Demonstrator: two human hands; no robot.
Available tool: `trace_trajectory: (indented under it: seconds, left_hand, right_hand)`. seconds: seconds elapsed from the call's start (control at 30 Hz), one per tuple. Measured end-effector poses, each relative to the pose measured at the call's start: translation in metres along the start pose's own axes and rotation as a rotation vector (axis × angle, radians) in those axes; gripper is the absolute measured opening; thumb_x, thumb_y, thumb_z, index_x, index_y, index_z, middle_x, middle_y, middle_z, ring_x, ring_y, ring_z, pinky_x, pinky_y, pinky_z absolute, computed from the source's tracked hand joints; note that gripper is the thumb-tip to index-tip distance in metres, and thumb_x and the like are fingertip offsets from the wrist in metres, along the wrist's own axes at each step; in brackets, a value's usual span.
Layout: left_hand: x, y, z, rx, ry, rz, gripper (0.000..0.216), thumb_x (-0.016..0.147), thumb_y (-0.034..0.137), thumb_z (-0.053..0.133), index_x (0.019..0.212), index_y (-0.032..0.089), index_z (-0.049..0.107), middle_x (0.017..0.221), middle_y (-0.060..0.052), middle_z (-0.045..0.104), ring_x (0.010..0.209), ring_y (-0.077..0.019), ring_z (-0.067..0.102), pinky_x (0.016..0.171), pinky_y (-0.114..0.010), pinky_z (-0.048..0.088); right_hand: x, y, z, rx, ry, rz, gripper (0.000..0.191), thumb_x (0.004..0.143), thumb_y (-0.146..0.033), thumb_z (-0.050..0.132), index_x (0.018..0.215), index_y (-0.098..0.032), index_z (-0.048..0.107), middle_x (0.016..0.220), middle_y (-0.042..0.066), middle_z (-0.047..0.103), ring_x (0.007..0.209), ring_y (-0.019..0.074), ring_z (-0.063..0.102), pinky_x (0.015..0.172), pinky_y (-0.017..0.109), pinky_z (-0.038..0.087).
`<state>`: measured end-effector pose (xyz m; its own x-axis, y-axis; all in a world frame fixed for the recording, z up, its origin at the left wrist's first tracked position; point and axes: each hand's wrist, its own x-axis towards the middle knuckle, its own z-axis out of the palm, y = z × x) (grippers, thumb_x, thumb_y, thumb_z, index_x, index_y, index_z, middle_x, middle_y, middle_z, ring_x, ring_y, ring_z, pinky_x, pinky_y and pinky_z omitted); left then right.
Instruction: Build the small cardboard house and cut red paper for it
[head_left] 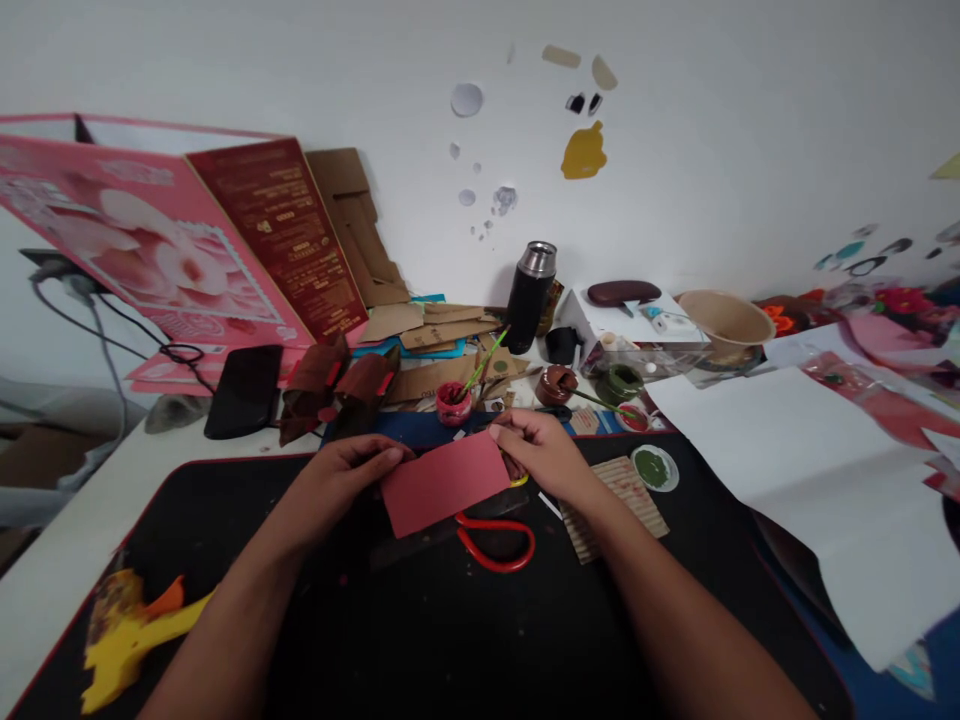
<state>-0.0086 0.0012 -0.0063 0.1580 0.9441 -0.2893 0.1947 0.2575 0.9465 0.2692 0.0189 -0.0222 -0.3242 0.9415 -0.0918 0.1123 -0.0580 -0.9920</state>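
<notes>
My two hands are a short way apart, both closed on one sheet. My left hand (346, 478) pinches the upper left corner of a red paper piece (446, 487), thumb on the near face and fingers behind it. My right hand (551, 455) has its thumb on the upper right corner, its other fingers curled at the back and partly hidden. The paper is a plain, flat rectangle, longer than it is high, with straight edges and no marks that I can see. I hold it aslant, its right end nearer the far edge of the desk (161, 480), over the far part of a black mat (420, 640). Just below the paper's lower right edge lies a red loop handle (506, 568); the paper hides what it belongs to. By my right forearm, toward the mat's far right corner, are a piece of corrugated cardboard (626, 500) and a dish of green paint (655, 467). A yellow glue gun (124, 635) lies at the mat's left edge, beside my left forearm.
</notes>
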Motion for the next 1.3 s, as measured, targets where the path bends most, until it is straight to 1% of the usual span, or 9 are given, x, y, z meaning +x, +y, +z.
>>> trace_trajectory:
  seconds: [0.13,0.3,0.5,0.57,0.67,0.83,0.93,1.1,1.3]
  left_hand:
    - [-0.002,-0.001,0.001,0.105,-0.176,-0.078,0.042,0.077,0.06,0.079,0.092,0.021,0.083,0.086,-0.005,0.077,0.073,-0.0183,0.061,0.067,-0.026,0.045]
    - [-0.004,-0.001,-0.002,0.184,-0.322,-0.131,0.041,0.08,0.058,0.078,0.101,0.023,0.083,0.09,-0.004,0.077,0.076,-0.0195,0.062,0.07,-0.028,0.046]
    - [-0.005,0.002,0.0,0.279,-0.388,-0.088,0.036,0.08,0.055,0.077,0.097,0.025,0.084,0.085,-0.002,0.076,0.072,-0.0192,0.061,0.068,-0.027,0.046]
    - [-0.005,0.0,0.002,0.268,-0.373,-0.078,0.034,0.079,0.054,0.079,0.094,0.025,0.084,0.081,-0.002,0.075,0.069,-0.0171,0.059,0.065,-0.025,0.044]
    - [-0.003,-0.005,0.003,0.171,-0.302,-0.08,0.033,0.075,0.052,0.083,0.088,0.021,0.083,0.074,-0.001,0.071,0.061,-0.013,0.054,0.057,-0.022,0.04]
    - [0.003,-0.01,0.009,-0.233,0.035,-0.009,0.041,0.059,0.046,0.096,0.083,0.017,0.081,0.065,0.001,0.066,0.05,-0.0087,0.05,0.047,-0.019,0.039]
    - [0.008,-0.01,0.016,-0.421,0.175,0.037,0.045,0.051,0.042,0.1,0.08,0.015,0.079,0.068,0.0,0.068,0.051,-0.0092,0.055,0.046,-0.019,0.044]
    - [0.009,-0.011,0.027,-0.483,0.168,0.07,0.042,0.056,0.04,0.099,0.081,0.014,0.078,0.073,-0.002,0.071,0.057,-0.0111,0.063,0.05,-0.019,0.052]
    - [0.005,-0.013,0.036,-0.464,0.099,0.09,0.039,0.06,0.041,0.098,0.082,0.015,0.078,0.072,-0.002,0.072,0.057,-0.012,0.064,0.052,-0.02,0.054]
  right_hand:
    - [-0.001,0.002,0.001,-0.027,-0.078,-0.002,0.025,0.093,-0.042,0.064,0.086,-0.018,0.065,0.06,-0.006,0.055,0.05,0.0102,0.048,0.049,0.022,0.035]
    - [-0.001,0.005,0.005,-0.077,-0.141,-0.004,0.023,0.093,-0.039,0.062,0.084,-0.019,0.064,0.06,-0.005,0.054,0.051,0.011,0.05,0.049,0.022,0.037]
    - [-0.001,0.006,0.006,-0.112,-0.122,-0.078,0.023,0.094,-0.039,0.062,0.085,-0.018,0.067,0.06,-0.005,0.052,0.051,0.0097,0.047,0.049,0.022,0.035]
    - [0.0,0.006,0.005,-0.094,-0.108,-0.095,0.026,0.095,-0.041,0.063,0.085,-0.017,0.068,0.061,-0.005,0.054,0.052,0.0093,0.048,0.049,0.021,0.034]
    - [0.001,0.005,0.003,0.027,-0.073,-0.062,0.031,0.094,-0.048,0.063,0.087,-0.018,0.067,0.062,-0.004,0.058,0.051,0.0101,0.052,0.048,0.022,0.039]
    - [0.005,0.007,0.001,0.189,0.062,-0.079,0.036,0.092,-0.055,0.066,0.081,-0.021,0.059,0.057,-0.005,0.059,0.043,0.0097,0.052,0.042,0.022,0.038]
    - [0.004,0.009,0.005,0.206,0.057,-0.071,0.038,0.09,-0.057,0.068,0.084,-0.021,0.06,0.056,-0.006,0.058,0.042,0.0091,0.052,0.041,0.021,0.037]
    - [0.001,0.008,0.017,0.199,-0.012,-0.033,0.045,0.085,-0.064,0.071,0.084,-0.02,0.06,0.058,-0.005,0.061,0.044,0.0098,0.055,0.042,0.021,0.037]
    - [0.001,0.011,0.024,0.229,0.0,-0.001,0.047,0.08,-0.066,0.074,0.087,-0.02,0.062,0.058,-0.006,0.061,0.045,0.0104,0.054,0.045,0.022,0.04]
